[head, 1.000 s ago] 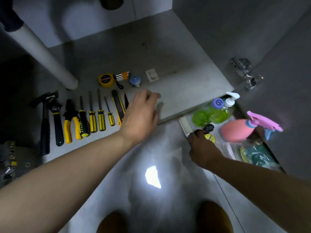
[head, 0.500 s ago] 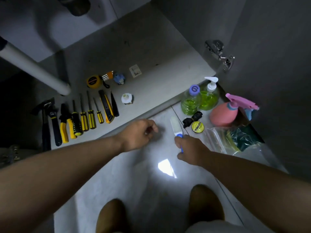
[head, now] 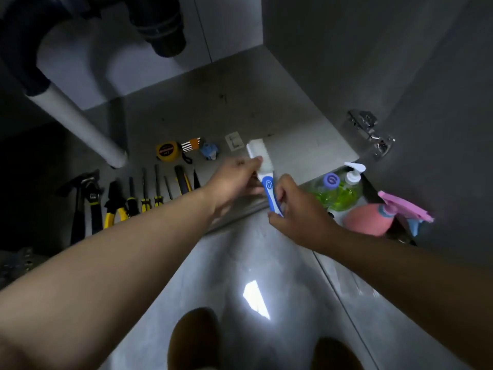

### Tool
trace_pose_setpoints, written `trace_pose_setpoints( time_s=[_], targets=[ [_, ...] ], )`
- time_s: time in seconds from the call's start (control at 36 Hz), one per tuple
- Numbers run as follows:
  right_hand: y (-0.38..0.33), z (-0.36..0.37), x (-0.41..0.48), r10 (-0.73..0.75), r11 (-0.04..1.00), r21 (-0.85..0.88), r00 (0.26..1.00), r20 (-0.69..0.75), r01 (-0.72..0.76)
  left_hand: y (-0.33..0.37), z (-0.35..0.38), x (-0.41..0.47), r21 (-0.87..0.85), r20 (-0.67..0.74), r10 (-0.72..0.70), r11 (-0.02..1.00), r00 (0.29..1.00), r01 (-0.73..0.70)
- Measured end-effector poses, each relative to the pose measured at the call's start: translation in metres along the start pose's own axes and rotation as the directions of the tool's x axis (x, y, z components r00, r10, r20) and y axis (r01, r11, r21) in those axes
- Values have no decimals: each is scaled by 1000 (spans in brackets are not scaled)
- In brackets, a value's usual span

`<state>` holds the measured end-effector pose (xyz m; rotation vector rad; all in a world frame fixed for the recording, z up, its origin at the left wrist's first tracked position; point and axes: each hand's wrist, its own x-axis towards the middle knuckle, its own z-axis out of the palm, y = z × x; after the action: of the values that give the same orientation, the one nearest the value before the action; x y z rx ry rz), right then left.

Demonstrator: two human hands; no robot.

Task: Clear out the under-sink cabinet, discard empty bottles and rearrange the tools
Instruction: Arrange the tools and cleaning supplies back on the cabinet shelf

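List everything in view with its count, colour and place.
brush: one, white and blue, held above the cabinet edge
screwdrivers: four, mostly yellow-black, row on cabinet floor
tape measure: one, yellow, behind the screwdrivers
pliers: one, yellow handles, left of the screwdrivers
hammer: one, dark, row's left end
soap bottles: two, green, floor at right
spray bottle: one, pink, right of the soap bottles
pipe: one, white, back left
left hand: holds the brush head
right hand: grips the brush handle

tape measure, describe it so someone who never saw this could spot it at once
Start at the white drain pipe slanting down to the cabinet floor. Just right of its foot, behind the row of screwdrivers, lies the tape measure. It alone is a round yellow case.
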<state>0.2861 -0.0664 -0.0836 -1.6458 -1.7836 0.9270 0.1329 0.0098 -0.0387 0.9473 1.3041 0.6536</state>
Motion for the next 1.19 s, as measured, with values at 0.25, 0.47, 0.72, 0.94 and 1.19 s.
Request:
trace_pose_setpoints(
  time_s=[0.25,0.47,0.72,0.94,1.19],
  targets=[
    [-33,26,86,121,959,-269,987,108,-88,-36,-80,21,871,-37,404,462,914,-169],
    [-53,65,107,225,888,-428,970,87,-168,-58,-94,16,848,25,469,458,883,-267],
    [-66,42,81,247,877,-464,946,208,-127,-45,-116,5,837,6,464,482,886,-259],
    [-39,18,66,121,873,-482,930,348,67,-8,-134,38,885,24,371,424,928,-192],
    [-37,57,83,-144,914,-342,964,225,217,2,-129,78,886,42,372,415,927,-207]
  ],
)
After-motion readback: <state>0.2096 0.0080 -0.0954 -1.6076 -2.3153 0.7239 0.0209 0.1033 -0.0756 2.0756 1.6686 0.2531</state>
